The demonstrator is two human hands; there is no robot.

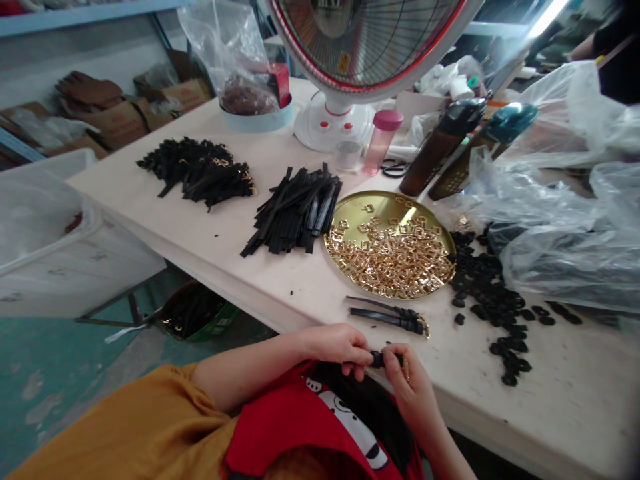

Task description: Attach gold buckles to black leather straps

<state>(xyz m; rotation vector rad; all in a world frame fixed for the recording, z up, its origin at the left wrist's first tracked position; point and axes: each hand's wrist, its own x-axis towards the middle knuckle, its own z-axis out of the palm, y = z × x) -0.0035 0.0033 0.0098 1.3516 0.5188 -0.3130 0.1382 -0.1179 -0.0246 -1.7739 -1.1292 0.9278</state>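
Just off the table's front edge, my left hand and my right hand meet around a small black strap. Fingers of both hands pinch it, and a gold buckle shows at the right hand's fingers. Much of the strap is hidden by the fingers. Close beyond the hands lie a few black straps with gold buckles. Behind them stands a round gold tray with many small gold buckles. A pile of plain black strips lies left of the tray.
Black loops are scattered right of the tray, beside plastic bags. Buckled straps are heaped at the back left. A fan, a pink-lidded bottle, scissors and dark bottles stand or lie behind.
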